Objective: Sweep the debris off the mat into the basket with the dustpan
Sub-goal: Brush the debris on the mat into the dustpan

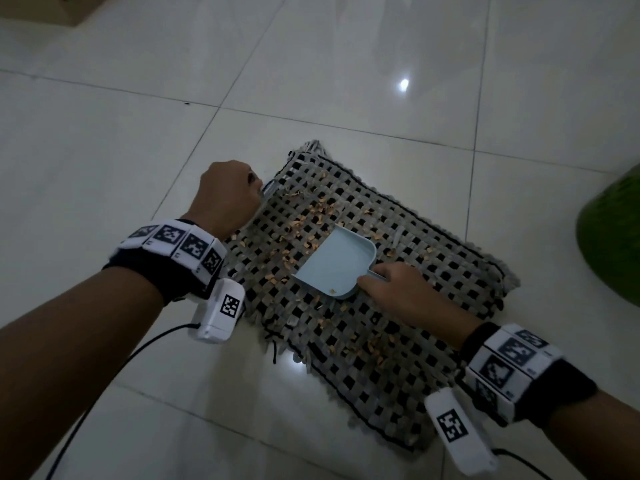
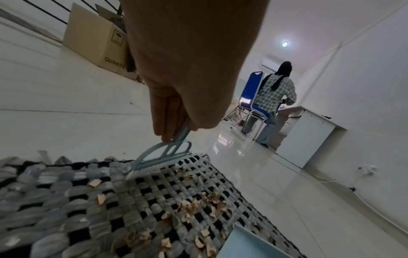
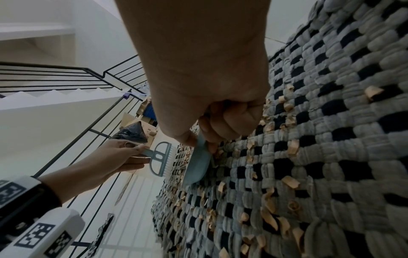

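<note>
On glossy white floor tiles (image 1: 104, 140), a grey-and-black woven mat (image 1: 398, 341) is lying strewn with tan debris flakes (image 1: 304, 244) — left hand (image 1: 227, 195) fingers are gripping a pale blue hand brush (image 2: 163, 155), right hand (image 1: 401, 289) fingers are clasping the light blue plastic dustpan (image 1: 337, 261).

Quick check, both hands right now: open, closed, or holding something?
Left hand: closed, gripping the small brush by its handle.
Right hand: closed, gripping the dustpan by its handle.
</note>
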